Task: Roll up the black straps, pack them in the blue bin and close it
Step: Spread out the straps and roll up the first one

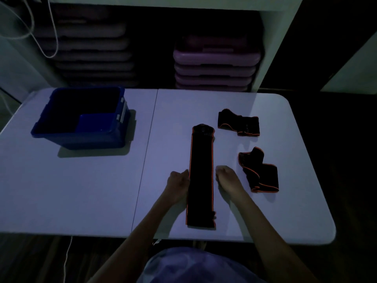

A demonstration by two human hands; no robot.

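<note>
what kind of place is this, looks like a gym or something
Probably a gym or fitness studio storeroom, dimly lit. Stacks of purple aerobic step platforms fill the shelving behind a white folding table, and the black straps with orange edging look like exercise wraps, beside a blue bin.

Left hand (178, 183) and right hand (225, 177) loosely curled, forearms extended forward.

Bin (81, 137) left on table (81, 190); three straps (201, 176) right.

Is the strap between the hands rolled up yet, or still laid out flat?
Laid out flat: the long strap lies at full length on the table, neither end curled.
</note>
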